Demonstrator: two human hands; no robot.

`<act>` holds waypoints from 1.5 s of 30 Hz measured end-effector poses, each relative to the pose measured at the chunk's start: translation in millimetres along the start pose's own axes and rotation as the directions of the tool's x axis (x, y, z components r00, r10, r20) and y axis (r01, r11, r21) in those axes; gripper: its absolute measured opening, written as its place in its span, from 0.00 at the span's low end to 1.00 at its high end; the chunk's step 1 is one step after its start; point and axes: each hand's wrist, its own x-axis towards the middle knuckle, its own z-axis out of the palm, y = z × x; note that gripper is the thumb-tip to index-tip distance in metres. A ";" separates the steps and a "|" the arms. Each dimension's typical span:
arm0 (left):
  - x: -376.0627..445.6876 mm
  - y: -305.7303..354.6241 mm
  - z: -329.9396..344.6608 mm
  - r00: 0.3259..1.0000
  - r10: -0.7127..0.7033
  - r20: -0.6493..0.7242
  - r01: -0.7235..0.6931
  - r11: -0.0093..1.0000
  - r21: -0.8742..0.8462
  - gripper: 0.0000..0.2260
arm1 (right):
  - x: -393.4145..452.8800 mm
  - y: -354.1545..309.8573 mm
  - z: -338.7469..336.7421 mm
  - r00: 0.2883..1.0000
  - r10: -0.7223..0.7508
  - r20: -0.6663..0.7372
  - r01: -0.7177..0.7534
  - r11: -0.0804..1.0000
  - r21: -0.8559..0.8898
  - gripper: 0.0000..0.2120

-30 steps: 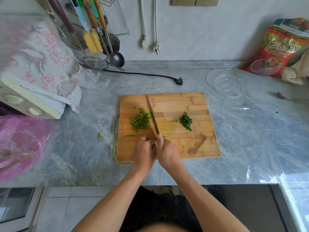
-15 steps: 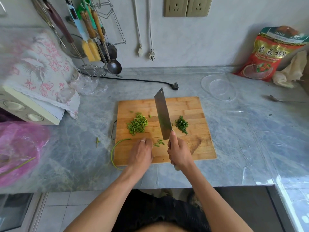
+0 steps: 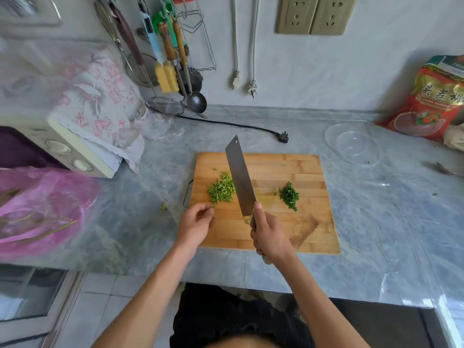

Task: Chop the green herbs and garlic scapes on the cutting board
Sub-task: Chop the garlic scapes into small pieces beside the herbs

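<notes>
A wooden cutting board (image 3: 276, 167) lies on the grey marble counter. On its left part is a pile of chopped garlic scapes (image 3: 221, 188), and on its right a smaller pile of chopped dark green herbs (image 3: 289, 195). My right hand (image 3: 268, 234) grips the handle of a cleaver (image 3: 238, 177), whose blade is raised and tilted just right of the scape pile. My left hand (image 3: 195, 224) is over the board's front left edge with fingers curled, and a bit of green scape shows at its fingertips. A few cut bits (image 3: 248, 221) lie by my right hand.
Left of the board are a pink plastic bag (image 3: 37, 212), a cloth-covered appliance (image 3: 75, 151) and one stray green piece (image 3: 163, 206). Utensils (image 3: 170, 59) hang behind; a black plug (image 3: 283, 137) lies past the board. At the right are a clear lid (image 3: 351, 144), a red bag (image 3: 431, 101) and a spoon (image 3: 444, 170).
The cleaver went from cutting on the board to raised, then shifted left toward the scape pile. My left hand moved left to the board's edge. The long curved scape is out of sight.
</notes>
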 end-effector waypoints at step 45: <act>43.3 27.1 66.1 0.378 0.164 0.911 -0.925 0.018 0.381 0.16 | -10.6 23.2 -49.2 0.978 0.076 -0.193 -0.098 0.990 -0.106 0.32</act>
